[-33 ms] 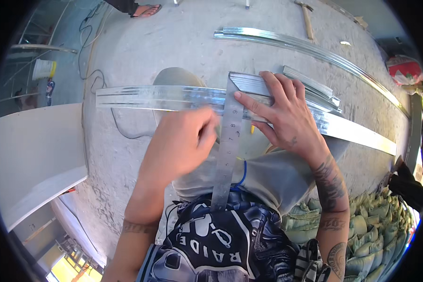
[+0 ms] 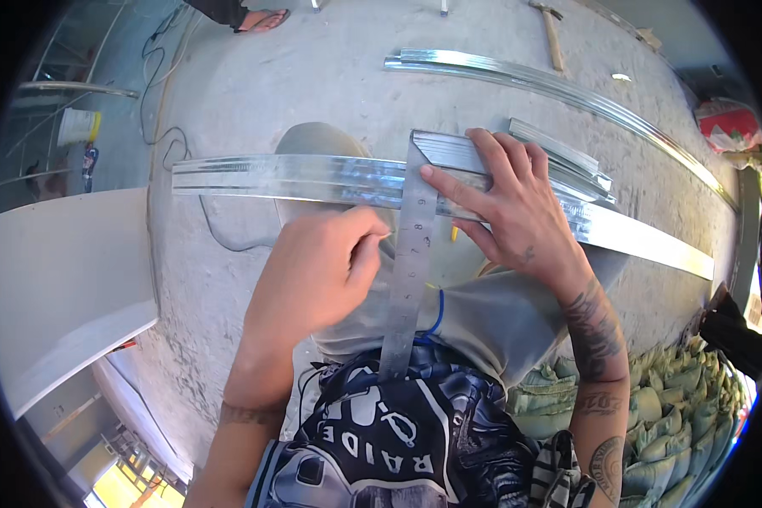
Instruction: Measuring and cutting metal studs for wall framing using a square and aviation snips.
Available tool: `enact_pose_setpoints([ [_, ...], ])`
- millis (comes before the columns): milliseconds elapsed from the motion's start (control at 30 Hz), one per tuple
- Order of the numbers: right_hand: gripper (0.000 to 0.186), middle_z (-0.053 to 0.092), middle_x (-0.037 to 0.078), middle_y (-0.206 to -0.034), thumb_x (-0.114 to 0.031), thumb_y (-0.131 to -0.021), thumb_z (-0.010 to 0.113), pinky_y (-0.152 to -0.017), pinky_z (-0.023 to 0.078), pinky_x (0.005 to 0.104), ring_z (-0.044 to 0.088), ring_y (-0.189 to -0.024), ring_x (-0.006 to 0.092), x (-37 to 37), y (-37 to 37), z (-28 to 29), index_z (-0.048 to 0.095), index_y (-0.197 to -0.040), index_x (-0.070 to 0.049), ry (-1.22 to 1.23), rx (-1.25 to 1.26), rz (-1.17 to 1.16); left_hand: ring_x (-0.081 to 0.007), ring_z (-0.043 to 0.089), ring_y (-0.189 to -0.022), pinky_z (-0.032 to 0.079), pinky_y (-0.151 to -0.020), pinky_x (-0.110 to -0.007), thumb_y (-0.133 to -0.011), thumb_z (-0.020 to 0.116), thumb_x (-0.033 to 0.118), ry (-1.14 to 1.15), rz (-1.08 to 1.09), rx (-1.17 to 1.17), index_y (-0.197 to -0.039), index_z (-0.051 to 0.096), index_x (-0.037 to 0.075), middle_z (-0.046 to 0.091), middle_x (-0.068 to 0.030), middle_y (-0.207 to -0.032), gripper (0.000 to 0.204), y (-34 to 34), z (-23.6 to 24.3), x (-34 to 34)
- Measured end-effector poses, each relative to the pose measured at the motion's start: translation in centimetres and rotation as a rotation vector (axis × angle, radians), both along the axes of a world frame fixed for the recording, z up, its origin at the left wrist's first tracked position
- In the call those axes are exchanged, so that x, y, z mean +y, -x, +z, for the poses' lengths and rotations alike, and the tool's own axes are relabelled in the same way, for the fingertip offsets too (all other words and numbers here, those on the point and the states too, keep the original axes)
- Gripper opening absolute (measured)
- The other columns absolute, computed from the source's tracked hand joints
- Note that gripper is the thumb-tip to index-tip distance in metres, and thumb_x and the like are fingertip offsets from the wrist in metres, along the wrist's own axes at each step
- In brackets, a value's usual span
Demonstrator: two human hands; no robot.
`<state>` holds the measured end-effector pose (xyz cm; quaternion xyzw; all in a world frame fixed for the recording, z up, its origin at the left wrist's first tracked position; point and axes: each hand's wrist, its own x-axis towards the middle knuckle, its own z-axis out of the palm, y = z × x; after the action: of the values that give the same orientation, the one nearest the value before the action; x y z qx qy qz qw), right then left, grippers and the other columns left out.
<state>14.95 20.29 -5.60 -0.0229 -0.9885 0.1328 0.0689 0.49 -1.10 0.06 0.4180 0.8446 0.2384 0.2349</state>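
A long shiny metal channel [image 2: 229, 178] lies crosswise over my legs. Across it sits a try square [image 2: 410, 262], its thick stock along the channel and its marked steel blade pointing back at my body. My right hand [image 2: 516, 199] grips the stock and presses it to the channel, thumb at the corner near the blade. Just left of the blade, my left hand [image 2: 317, 267] is closed in a pinch, apart from both metal pieces. What its fingers hold, if anything, is too small to make out. Short metal channel pieces [image 2: 559, 157] lie beyond my right hand.
Long metal channels [image 2: 550, 80] lie on the concrete floor farther off, with a hammer [image 2: 553, 38] behind them. A white board [image 2: 68, 279] stands at left near a cable [image 2: 220, 241]. Green bags [image 2: 652, 406] are piled at right. Another person's foot [image 2: 264, 19] shows at the top.
My left hand has drawn back slightly toward me and away from the channel, still pinched. The right hand and the try square have stayed in place.
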Motion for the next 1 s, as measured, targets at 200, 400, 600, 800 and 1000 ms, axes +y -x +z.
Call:
enact_pose_setpoints([
  [200,0.072,0.042,0.021,-0.147,-0.027,-0.081,0.076,-0.108,0.033,0.0527,0.044,-0.131,0.0383,-0.9,0.3,0.3,0.053,-0.148,-0.038,0.013,0.017,0.004,-0.0305,0.071,-0.074,0.053,-0.066,-0.038,-0.097,0.06,0.009,-0.292,0.309,-0.017,-0.102,0.066,0.004,0.072,-0.014,-0.087,0.009,0.1,-1.7,2.3],
  [400,0.067,0.047,0.017,-0.142,-0.03,-0.083,0.076,-0.105,0.037,0.0525,0.048,-0.124,0.0364,-0.9,0.0,0.0,0.054,-0.145,-0.039,-0.013,0.056,-0.028,-0.0195,0.061,-0.058,0.047,-0.059,-0.029,-0.097,0.06,0.006,-0.075,0.059,-0.076,-0.104,0.069,0.0,0.069,-0.0114,-0.075,0.013,-0.4,-0.6,1.5],
  [600,0.068,0.049,0.018,-0.14,-0.031,-0.081,0.078,-0.106,0.036,0.0545,0.049,-0.126,0.0356,0.2,0.0,0.1,0.055,-0.145,-0.038,0.061,0.05,-0.037,-0.0141,0.062,-0.072,0.049,-0.066,-0.027,-0.099,0.057,0.006,-0.084,0.128,-0.344,-0.109,0.07,0.0,0.067,-0.0102,-0.084,0.017,-4.2,0.1,-5.2],
  [800,0.072,0.047,0.017,-0.143,-0.034,-0.079,0.08,-0.105,0.035,0.0615,0.047,-0.129,0.0354,-0.4,-0.1,-0.4,0.054,-0.146,-0.04,0.023,0.074,-0.025,-0.0191,0.063,-0.108,0.052,-0.089,-0.03,-0.092,0.065,-0.006,-0.604,0.386,-0.723,-0.14,0.04,0.001,0.057,-0.0145,-0.124,0.055,-11.2,-7.2,-3.4],
  [1000,0.074,0.041,0.015,-0.152,-0.048,-0.079,0.079,-0.107,0.04,0.0515,0.049,-0.131,0.0366,-1.3,-3.0,-2.3,0.054,-0.146,-0.03,-0.022,0.179,-0.339,-0.0204,0.069,-0.09,0.058,-0.079,-0.028,-0.091,0.065,-0.012,-0.712,0.371,-0.416,-0.139,0.038,-0.002,0.056,-0.015,-0.118,0.057,-8.5,-6.2,-4.6],
])
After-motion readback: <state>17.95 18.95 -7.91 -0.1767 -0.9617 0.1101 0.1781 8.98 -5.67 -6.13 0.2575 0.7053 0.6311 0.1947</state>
